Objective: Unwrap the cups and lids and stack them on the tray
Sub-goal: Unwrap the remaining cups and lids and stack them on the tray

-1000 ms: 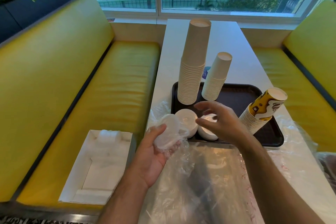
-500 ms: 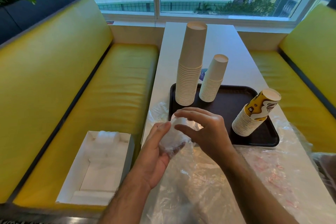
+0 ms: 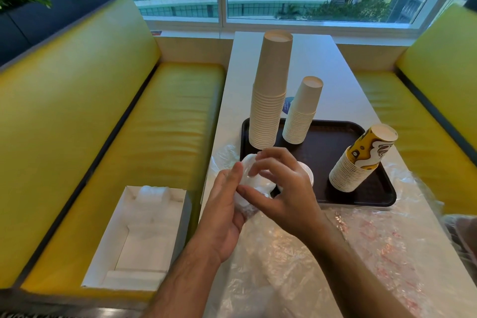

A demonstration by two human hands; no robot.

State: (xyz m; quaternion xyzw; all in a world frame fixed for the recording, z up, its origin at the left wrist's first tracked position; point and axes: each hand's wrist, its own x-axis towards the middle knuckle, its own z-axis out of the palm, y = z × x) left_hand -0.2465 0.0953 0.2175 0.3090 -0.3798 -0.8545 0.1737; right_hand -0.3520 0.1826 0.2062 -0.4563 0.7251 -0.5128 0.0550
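My left hand (image 3: 224,204) holds a plastic-wrapped stack of white lids (image 3: 254,186) just in front of the dark tray (image 3: 335,142). My right hand (image 3: 281,186) reaches over the stack, fingers and thumb curled around its wrap. On the tray stand a tall stack of plain cups (image 3: 271,90), a shorter plain stack (image 3: 303,111) and a leaning stack topped by a yellow printed cup (image 3: 361,160). A white lid pile (image 3: 308,173) on the tray shows partly behind my right hand.
Crumpled clear plastic wrap (image 3: 335,253) covers the near end of the white table (image 3: 322,64). An open white cardboard box (image 3: 139,237) sits on the yellow bench (image 3: 144,137) to the left. Another yellow bench (image 3: 438,116) runs along the right.
My right hand came back from the tray to the wrapped lids in my left hand and now closes over them. The view shifted slightly.
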